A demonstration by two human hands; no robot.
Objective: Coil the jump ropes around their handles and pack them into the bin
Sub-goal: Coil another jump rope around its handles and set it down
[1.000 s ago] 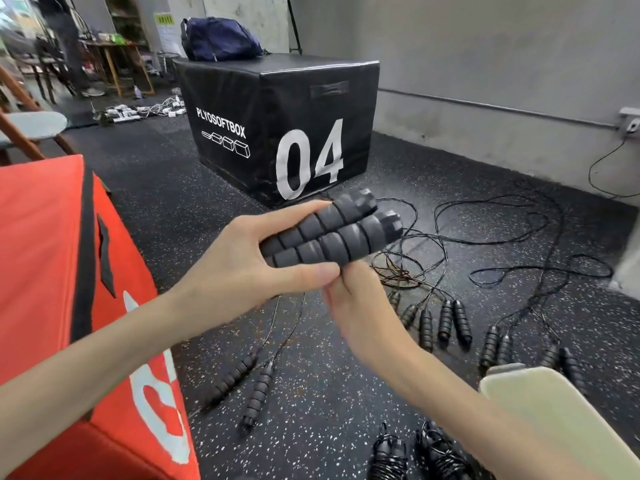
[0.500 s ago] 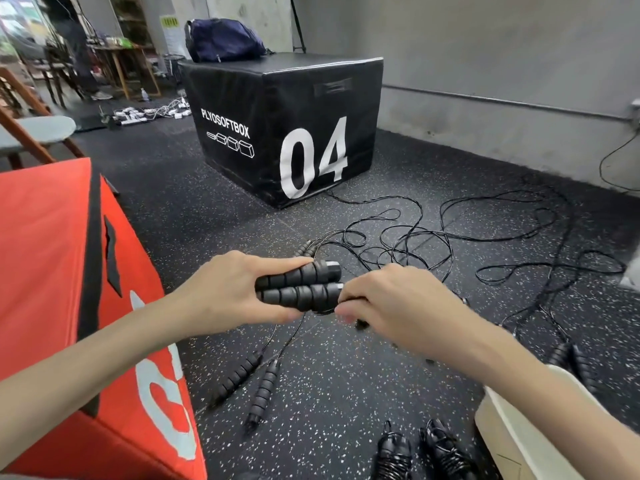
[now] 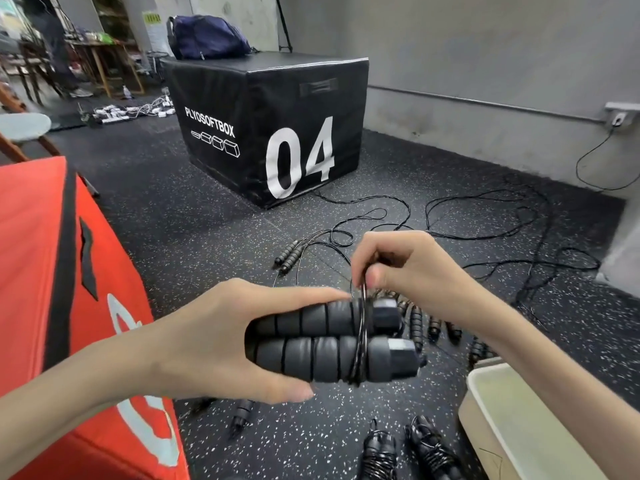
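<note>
My left hand [image 3: 221, 337] grips two black ribbed jump-rope handles [image 3: 322, 344] side by side, their ends pointing right. A thin black cord [image 3: 360, 344] runs round both handles near those ends. My right hand [image 3: 405, 271] pinches that cord just above the handles. Several more ropes [image 3: 450, 233] lie uncoiled on the floor beyond, with loose handle pairs [image 3: 289, 256] among them. Two coiled ropes [image 3: 379, 452] lie on the floor at the bottom. The cream bin [image 3: 512, 427] sits at the lower right, under my right forearm.
A red soft box [image 3: 45, 271] fills the left. A black plyo box marked 04 [image 3: 277, 126] stands ahead with a dark blue bag [image 3: 207, 36] on top. A grey wall [image 3: 485, 64] runs along the right. Chairs and tables stand far left.
My hands dropped from chest height, then rose again closer to the camera. My right hand went from under the handles to above them and now holds the cord wound round them.
</note>
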